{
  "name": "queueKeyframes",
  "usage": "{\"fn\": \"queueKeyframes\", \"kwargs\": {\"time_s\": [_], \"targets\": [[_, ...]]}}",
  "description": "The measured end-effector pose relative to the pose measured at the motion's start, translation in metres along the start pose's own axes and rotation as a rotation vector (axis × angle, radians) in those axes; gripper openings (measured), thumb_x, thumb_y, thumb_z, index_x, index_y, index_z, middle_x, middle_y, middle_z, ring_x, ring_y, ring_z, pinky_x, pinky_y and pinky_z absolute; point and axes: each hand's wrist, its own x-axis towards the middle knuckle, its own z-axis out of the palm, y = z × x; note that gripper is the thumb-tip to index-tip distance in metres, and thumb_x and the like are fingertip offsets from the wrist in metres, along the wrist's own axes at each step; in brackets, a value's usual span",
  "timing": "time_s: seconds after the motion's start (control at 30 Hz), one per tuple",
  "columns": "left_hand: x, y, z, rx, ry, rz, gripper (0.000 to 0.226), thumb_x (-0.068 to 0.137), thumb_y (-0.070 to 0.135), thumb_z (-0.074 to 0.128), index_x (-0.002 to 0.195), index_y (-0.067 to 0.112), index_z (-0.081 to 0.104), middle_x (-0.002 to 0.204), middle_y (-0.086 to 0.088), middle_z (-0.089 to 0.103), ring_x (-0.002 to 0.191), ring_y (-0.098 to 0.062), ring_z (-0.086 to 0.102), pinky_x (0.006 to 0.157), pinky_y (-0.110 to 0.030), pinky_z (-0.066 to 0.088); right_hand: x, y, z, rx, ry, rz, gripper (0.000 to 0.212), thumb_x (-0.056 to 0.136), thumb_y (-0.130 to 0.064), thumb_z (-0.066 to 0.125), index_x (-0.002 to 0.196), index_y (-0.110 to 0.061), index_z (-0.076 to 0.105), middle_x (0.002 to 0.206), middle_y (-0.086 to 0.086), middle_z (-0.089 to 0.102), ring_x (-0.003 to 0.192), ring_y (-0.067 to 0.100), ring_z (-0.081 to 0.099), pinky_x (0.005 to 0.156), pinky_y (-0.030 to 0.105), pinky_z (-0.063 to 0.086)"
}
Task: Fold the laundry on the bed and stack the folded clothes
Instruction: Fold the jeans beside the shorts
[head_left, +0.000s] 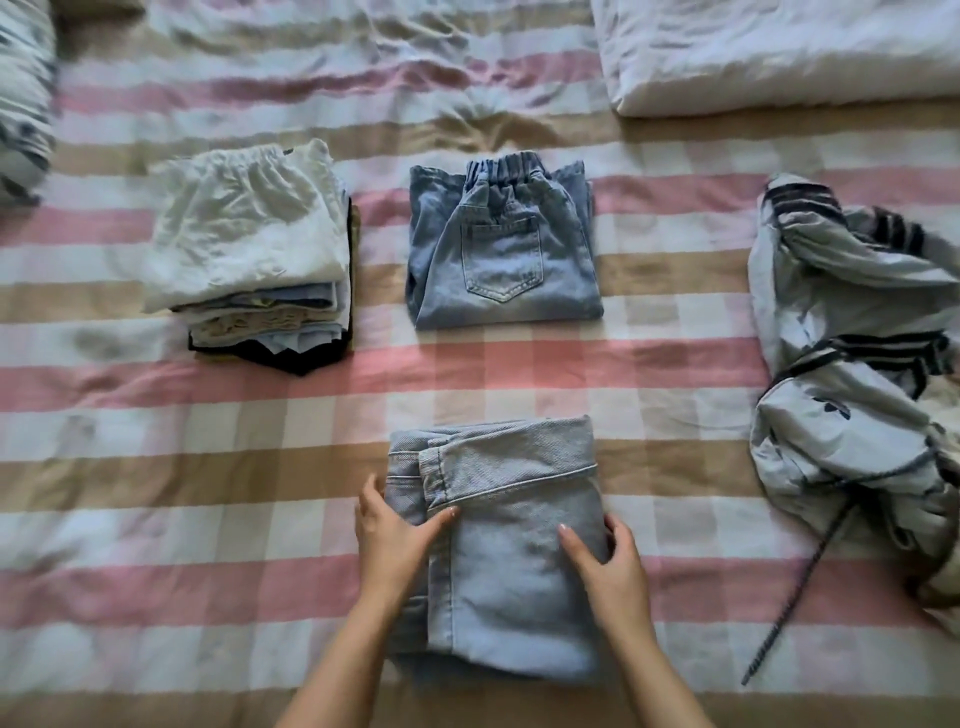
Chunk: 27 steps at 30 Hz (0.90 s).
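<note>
Checked bedsheet (208, 467): one stack (249, 249), one jacket (852, 322), two jeans (501, 249) (511, 571); left hand (392, 535) and right hand (608, 566) grip the near jeans (511, 571).

Light-blue jeans (511, 561), folded into thick rectangle, flat at near centre. Denim trousers (503, 249) w/ elastic waistband, folded, back pocket up, just beyond. Stack of folded clothes (249, 260) far left, white garment on top. Grey striped jacket (852, 364) crumpled, unfolded, at right.
</note>
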Motion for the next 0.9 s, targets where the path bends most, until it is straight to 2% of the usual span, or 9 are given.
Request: {"fn": "queueKeyframes", "kwargs": {"time_s": [0.1, 0.2, 0.37, 0.47, 0.57, 0.63, 0.73, 0.77, 0.9], "targets": [[0.015, 0.01, -0.013, -0.204, -0.167, -0.104, 0.06, 0.058, 0.01, 0.087, 0.109, 0.004, 0.056, 0.106, -0.012, 0.067, 0.1, -0.027, 0.063, 0.088, -0.039, 0.05, 0.009, -0.013, -0.006, -0.004, -0.114, 0.03, 0.037, 0.074, -0.011, 0.076, 0.106, -0.008, 0.057, 0.091, -0.001, 0.065, 0.076, 0.003, 0.059, 0.06, 0.007, 0.045], [0.013, 0.025, -0.023, -0.313, -0.215, -0.052, 0.037, 0.055, -0.001, 0.085, 0.084, 0.012, 0.065, 0.084, -0.004, 0.072, 0.086, -0.026, 0.068, 0.078, -0.038, 0.055, 0.005, -0.026, -0.015, 0.0, -0.13, -0.007, 0.026, 0.073, -0.008, 0.076, 0.094, -0.012, 0.061, 0.09, 0.003, 0.069, 0.075, 0.006, 0.062, 0.058, 0.01, 0.047], [0.019, 0.071, -0.042, -0.593, -0.171, -0.011, 0.032, 0.059, -0.002, 0.081, 0.086, 0.008, 0.068, 0.085, -0.006, 0.074, 0.076, -0.018, 0.07, 0.063, -0.026, 0.056, 0.03, -0.107, -0.033, -0.089, -0.213, -0.201, 0.027, 0.074, -0.014, 0.075, 0.097, -0.02, 0.063, 0.09, -0.009, 0.071, 0.081, 0.006, 0.066, 0.065, 0.015, 0.049], [0.036, 0.115, -0.043, -0.909, -0.135, -0.133, 0.029, 0.063, -0.003, 0.075, 0.089, 0.005, 0.065, 0.079, -0.008, 0.074, 0.067, -0.019, 0.07, 0.058, -0.027, 0.057, 0.083, -0.196, -0.029, -0.286, -0.289, -0.458, 0.029, 0.076, -0.024, 0.074, 0.102, -0.026, 0.062, 0.093, -0.015, 0.068, 0.084, 0.0, 0.062, 0.07, 0.012, 0.046], [0.066, 0.161, -0.029, -1.175, -0.116, -0.294, 0.02, 0.072, -0.006, 0.068, 0.088, 0.006, 0.066, 0.07, -0.005, 0.072, 0.06, -0.017, 0.068, 0.063, -0.032, 0.059, 0.154, -0.285, -0.011, -0.576, -0.355, -0.68, 0.038, 0.078, -0.032, 0.072, 0.111, -0.02, 0.06, 0.098, -0.006, 0.063, 0.089, 0.01, 0.057, 0.073, 0.021, 0.04], [0.086, 0.188, -0.015, -1.285, -0.138, -0.398, 0.023, 0.075, -0.002, 0.067, 0.097, 0.004, 0.064, 0.078, -0.01, 0.072, 0.068, -0.023, 0.069, 0.069, -0.039, 0.057, 0.198, -0.331, 0.006, -0.717, -0.394, -0.726, 0.046, 0.078, -0.034, 0.072, 0.118, -0.018, 0.057, 0.107, -0.004, 0.06, 0.096, 0.01, 0.054, 0.079, 0.022, 0.038], [0.107, 0.215, 0.012, -1.375, -0.198, -0.558, 0.039, 0.075, 0.003, 0.069, 0.114, -0.002, 0.061, 0.111, -0.023, 0.064, 0.103, -0.038, 0.061, 0.092, -0.052, 0.048, 0.248, -0.371, 0.031, -0.907, -0.442, -0.77, 0.057, 0.078, -0.033, 0.072, 0.128, -0.017, 0.051, 0.125, 0.002, 0.055, 0.11, 0.015, 0.05, 0.092, 0.025, 0.037], [0.113, 0.221, 0.021, -1.396, -0.224, -0.589, 0.042, 0.076, 0.004, 0.068, 0.117, -0.003, 0.059, 0.116, -0.024, 0.061, 0.108, -0.039, 0.058, 0.095, -0.053, 0.045, 0.262, -0.379, 0.04, -0.952, -0.465, -0.784, 0.058, 0.078, -0.032, 0.072, 0.129, -0.018, 0.05, 0.129, 0.004, 0.053, 0.114, 0.017, 0.049, 0.097, 0.027, 0.037], [0.126, 0.229, 0.049, -1.489, -0.287, -0.675, 0.042, 0.081, 0.011, 0.065, 0.119, -0.005, 0.056, 0.119, -0.026, 0.058, 0.109, -0.04, 0.055, 0.095, -0.052, 0.042, 0.295, -0.387, 0.061, -1.019, -0.522, -0.792, 0.06, 0.078, -0.032, 0.073, 0.131, -0.019, 0.05, 0.132, 0.003, 0.051, 0.115, 0.015, 0.047, 0.097, 0.026, 0.035]]}}
